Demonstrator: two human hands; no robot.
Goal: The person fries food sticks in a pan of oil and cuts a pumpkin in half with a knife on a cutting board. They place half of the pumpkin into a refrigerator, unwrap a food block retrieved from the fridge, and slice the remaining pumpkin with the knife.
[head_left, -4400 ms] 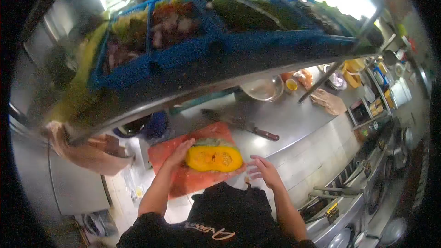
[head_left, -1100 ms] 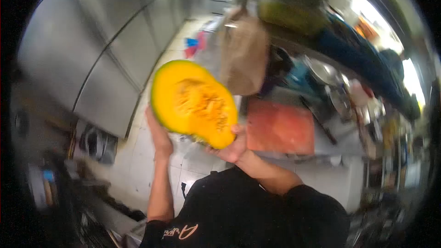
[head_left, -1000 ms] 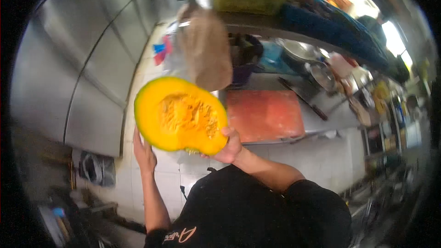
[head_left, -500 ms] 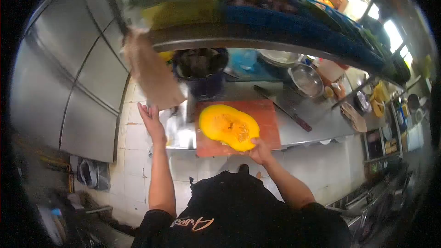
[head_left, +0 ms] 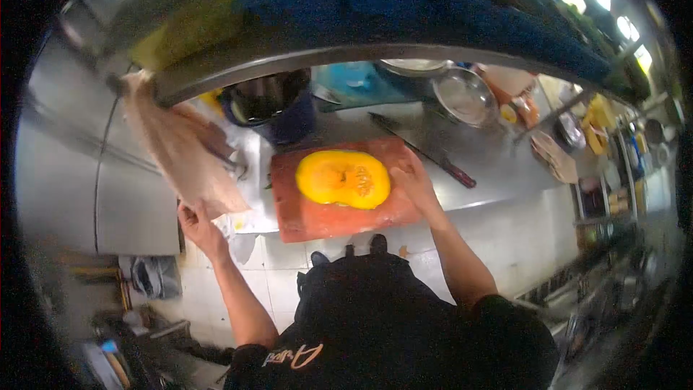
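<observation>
A halved yellow pumpkin (head_left: pixel 328 180), seeds and cut face upward, lies on an orange-red cutting board (head_left: pixel 303 224). My right hand (head_left: pixel 415 182) is over the board's right side, close beside the pumpkin's end, its thumb and fingers apart. At the left, my left hand (head_left: pixel 203 231) pinches the lower edge of a beige cloth (head_left: pixel 180 148) that hangs from the end of the shelf. A long knife (head_left: pixel 433 155) with a dark red handle rests on the steel counter behind and right of the board.
A dark blue bucket (head_left: pixel 289 119) stands behind the board. Metal bowls (head_left: pixel 465 97) sit at the back right. Overhead, a steel shelf (head_left: pixel 346 56) carrying blue crates (head_left: pixel 346 18) spans the counter. Steel cabinet doors (head_left: pixel 133 206) line the left.
My left hand was open below the cloth and now grips its edge. My right hand has let go of the pumpkin, which now lies flatter on the board. The view has shifted.
</observation>
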